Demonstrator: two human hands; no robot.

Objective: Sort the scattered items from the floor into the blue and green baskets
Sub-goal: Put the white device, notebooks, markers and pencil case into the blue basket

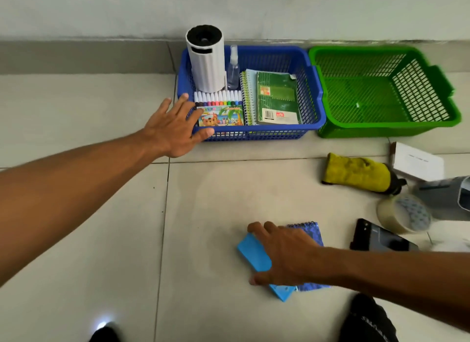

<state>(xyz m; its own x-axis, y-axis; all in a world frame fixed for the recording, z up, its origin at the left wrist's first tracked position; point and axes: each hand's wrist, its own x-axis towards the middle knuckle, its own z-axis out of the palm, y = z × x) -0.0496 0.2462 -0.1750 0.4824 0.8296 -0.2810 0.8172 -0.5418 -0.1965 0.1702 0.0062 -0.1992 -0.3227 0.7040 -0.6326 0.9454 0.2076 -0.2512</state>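
2 hands in view: your right hand lies over the blue box on the floor tile, fingers curled down over its far edge and thumb at the near edge, gripping it. The box sits partly on a small blue spiral notepad. It looks like light, stiff, smooth card or plastic with flat faces, so pinch across the short sides; the corners may slip on the glossy tile. The notepad is thin and floppy, better taken by the wire spine.

Your left hand reaches to the blue basket, fingers spread and straight, thumb touching the front rim, holding nothing. That basket is rigid plastic mesh, holding a ribbed white cylinder, a clear spray bottle, a marker set and a green notebook.

The green basket shows bare mesh. Nearby: a soft yellow cloth and a tape roll.
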